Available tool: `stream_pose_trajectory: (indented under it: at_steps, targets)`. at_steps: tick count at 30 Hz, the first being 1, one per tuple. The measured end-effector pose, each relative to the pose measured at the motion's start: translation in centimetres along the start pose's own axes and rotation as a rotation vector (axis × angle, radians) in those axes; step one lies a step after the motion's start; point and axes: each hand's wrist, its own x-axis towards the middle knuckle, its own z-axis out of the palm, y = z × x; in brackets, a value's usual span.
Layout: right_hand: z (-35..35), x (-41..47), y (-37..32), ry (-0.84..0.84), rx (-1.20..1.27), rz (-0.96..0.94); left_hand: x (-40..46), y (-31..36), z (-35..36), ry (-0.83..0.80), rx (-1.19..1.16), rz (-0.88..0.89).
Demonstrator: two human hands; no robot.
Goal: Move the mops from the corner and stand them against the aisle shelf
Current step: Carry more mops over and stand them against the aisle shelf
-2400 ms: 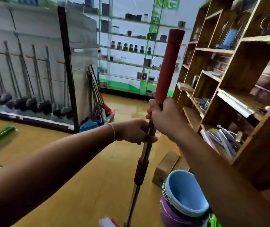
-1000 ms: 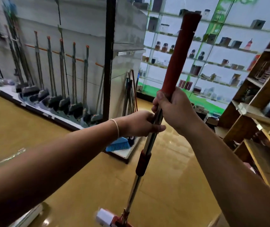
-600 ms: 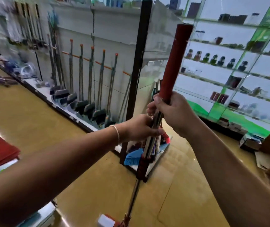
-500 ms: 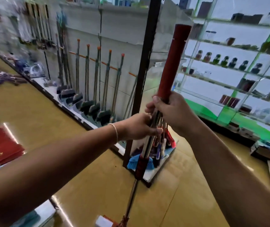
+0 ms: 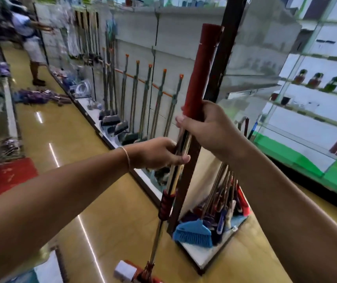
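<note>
Mop: I see it held nearly upright in front of the aisle shelf's dark end post, its head near the floor.
Right hand: fingers curled round the bottom of the red grip.
Left hand: fingers wrapped round the metal shaft just below.
Aisle shelf: brooms lean along it; a blue brush sits at its end base.

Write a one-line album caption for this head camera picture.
Both hands, left hand below right hand, grip a red-handled mop upright near the aisle shelf end.
</note>
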Motion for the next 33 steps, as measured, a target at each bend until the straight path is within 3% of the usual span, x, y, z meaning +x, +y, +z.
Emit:
stream_pose_trajectory:
  at_steps: [11, 18, 29, 33]
  targets:
    - [8.7, 16.2, 3.4, -0.001, 0.203, -0.155, 8.1, -8.3, -13.7, 0.068, 0.023, -0.039]
    - [12.9, 26.0, 3.7, -0.013, 0.200, -0.188, 11.6, -12.0, -22.5, 0.083, 0.025, -0.079]
    - [20.0, 38.3, 5.1, -0.110, 0.317, -0.230, 13.9, -16.4, -32.9, 0.376, -0.131, -0.053]
    - [23.0, 43.1, 5.9, -0.189, 0.386, -0.236, 14.9, -18.2, -36.4, 0.474, -0.139, -0.127]
